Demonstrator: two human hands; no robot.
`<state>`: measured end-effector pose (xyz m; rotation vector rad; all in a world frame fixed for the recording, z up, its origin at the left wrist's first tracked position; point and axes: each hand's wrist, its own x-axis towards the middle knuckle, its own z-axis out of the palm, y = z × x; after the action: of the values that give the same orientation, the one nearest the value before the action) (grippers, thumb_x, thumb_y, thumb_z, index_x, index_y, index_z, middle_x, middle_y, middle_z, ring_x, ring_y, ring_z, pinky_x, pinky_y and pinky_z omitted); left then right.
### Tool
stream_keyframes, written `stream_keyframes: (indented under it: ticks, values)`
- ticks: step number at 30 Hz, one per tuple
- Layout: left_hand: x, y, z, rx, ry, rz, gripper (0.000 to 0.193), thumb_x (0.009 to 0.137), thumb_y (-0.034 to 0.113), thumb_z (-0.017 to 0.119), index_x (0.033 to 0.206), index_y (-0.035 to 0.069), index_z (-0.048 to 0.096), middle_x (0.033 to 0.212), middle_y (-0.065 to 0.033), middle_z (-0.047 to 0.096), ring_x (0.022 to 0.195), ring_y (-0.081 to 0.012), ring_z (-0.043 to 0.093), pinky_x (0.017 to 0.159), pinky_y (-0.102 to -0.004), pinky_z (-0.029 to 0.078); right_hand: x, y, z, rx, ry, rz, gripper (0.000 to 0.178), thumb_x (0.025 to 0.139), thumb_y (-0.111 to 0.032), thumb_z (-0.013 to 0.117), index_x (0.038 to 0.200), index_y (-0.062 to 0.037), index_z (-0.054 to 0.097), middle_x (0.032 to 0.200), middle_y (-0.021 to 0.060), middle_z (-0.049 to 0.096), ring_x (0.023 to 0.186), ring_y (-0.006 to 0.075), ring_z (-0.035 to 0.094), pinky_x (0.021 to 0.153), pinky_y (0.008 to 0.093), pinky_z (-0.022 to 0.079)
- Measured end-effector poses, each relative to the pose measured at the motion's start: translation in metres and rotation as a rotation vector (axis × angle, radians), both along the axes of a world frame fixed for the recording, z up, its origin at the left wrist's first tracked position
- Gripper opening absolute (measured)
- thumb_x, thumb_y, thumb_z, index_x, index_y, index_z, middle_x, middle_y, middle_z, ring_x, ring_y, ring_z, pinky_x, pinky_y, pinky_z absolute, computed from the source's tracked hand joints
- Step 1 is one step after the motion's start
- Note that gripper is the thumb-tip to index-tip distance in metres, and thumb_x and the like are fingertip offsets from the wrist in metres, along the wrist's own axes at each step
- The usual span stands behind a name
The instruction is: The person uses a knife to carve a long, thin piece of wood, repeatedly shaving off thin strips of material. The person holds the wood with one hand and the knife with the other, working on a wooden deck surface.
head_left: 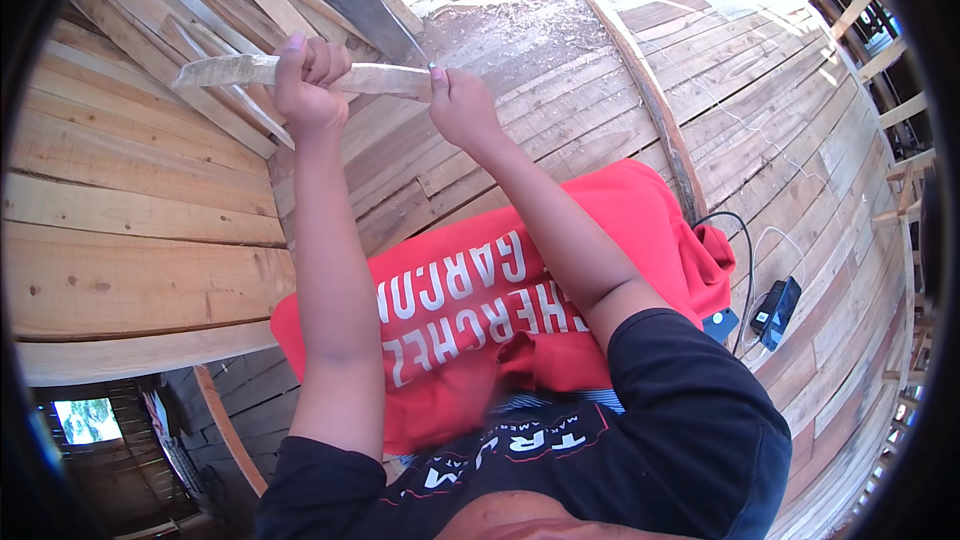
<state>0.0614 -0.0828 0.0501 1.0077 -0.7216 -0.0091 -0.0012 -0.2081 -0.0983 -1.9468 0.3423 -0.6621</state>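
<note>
A long, slightly curved strip of pale wood (pixel 385 80) is held up crosswise in front of me, over the plank floor. My left hand (pixel 312 85) is closed round it towards its broader left end. At its right end my right hand (pixel 463 108) is closed too, thumb up against the wood. A small dark tip shows by that thumb; I cannot make out what it belongs to. Below my forearms a red cloth (pixel 640 210) with white lettering lies over my lap.
Several loose boards (pixel 150 50) lean along the left wall of wooden planks (pixel 130 210). Wood shavings (pixel 530 40) cover part of the floor ahead, near a long wooden beam (pixel 640 70). At the right, a black device (pixel 777 312) with cables lies on the floor.
</note>
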Motion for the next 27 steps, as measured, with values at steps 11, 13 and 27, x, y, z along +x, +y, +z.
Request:
stream_keyframes:
  ticks: [11, 13, 27]
  values:
    - [-0.001, -0.011, -0.001, -0.019, -0.044, -0.042, 0.045, 0.089, 0.017, 0.052, 0.054, 0.015, 0.022, 0.05, 0.0033, 0.019, 0.046, -0.0109, 0.016, 0.048, -0.0309, 0.019, -0.004, -0.003, -0.009, 0.031, -0.03, -0.03, 0.045, 0.1, -0.029, 0.043, 0.081, 0.0058, 0.064, 0.079, 0.0308, 0.062, 0.079, 0.0499, 0.061, 0.072, 0.0547, 0.046]
    - [-0.003, -0.016, 0.003, -0.024, -0.007, -0.002, 0.045, 0.089, 0.017, 0.051, 0.054, 0.015, 0.023, 0.05, 0.0031, 0.019, 0.045, -0.0109, 0.015, 0.047, -0.0306, 0.019, 0.001, -0.012, -0.035, 0.015, 0.0, -0.023, 0.047, 0.101, -0.03, 0.041, 0.08, 0.0054, 0.064, 0.079, 0.0309, 0.062, 0.08, 0.0498, 0.061, 0.072, 0.0545, 0.046]
    - [-0.015, -0.024, 0.006, -0.003, -0.031, 0.001, 0.043, 0.088, 0.016, 0.056, 0.055, 0.013, 0.028, 0.051, 0.0038, 0.024, 0.045, -0.0094, 0.02, 0.047, -0.0293, 0.019, -0.008, -0.011, -0.024, -0.018, 0.279, -0.059, 0.039, 0.097, -0.032, 0.048, 0.095, 0.0012, 0.068, 0.089, 0.0272, 0.066, 0.088, 0.0457, 0.063, 0.077, 0.0517, 0.049]
